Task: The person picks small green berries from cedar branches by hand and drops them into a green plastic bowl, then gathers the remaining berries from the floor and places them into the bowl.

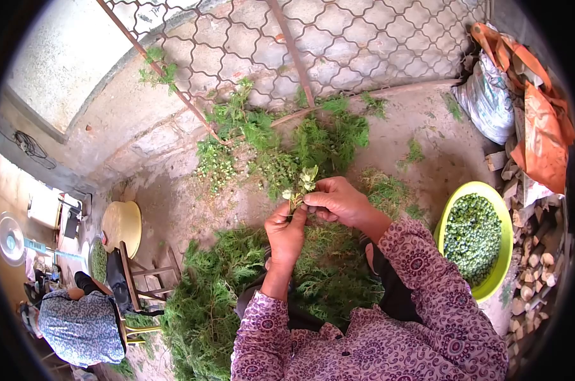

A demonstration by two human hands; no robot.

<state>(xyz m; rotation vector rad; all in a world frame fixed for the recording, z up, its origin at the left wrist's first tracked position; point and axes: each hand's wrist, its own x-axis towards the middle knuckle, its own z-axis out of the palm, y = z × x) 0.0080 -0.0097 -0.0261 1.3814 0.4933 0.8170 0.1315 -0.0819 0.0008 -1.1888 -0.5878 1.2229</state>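
Between my hands is a small sprig (308,180) with pale green, knobbly seed cones at its tip. My left hand (285,233) pinches its lower stem between thumb and fingers. The fingers of my right hand (341,203) are closed at the right side of the same sprig, just below the pale cones. Feathery green conifer branches (214,292) lie heaped beneath my hands and around my legs. To my right stands a yellow-green basin (509,238) holding many small round green cones (470,235).
A metal lattice (338,47) leans by the wall, with more cut greenery (332,136) at its foot. Split firewood (534,279), a white sack (487,95) and orange sacking (541,133) line the right side. At left, another person (81,324) sits near a wooden chair (138,279) and a round yellow tub (122,227).
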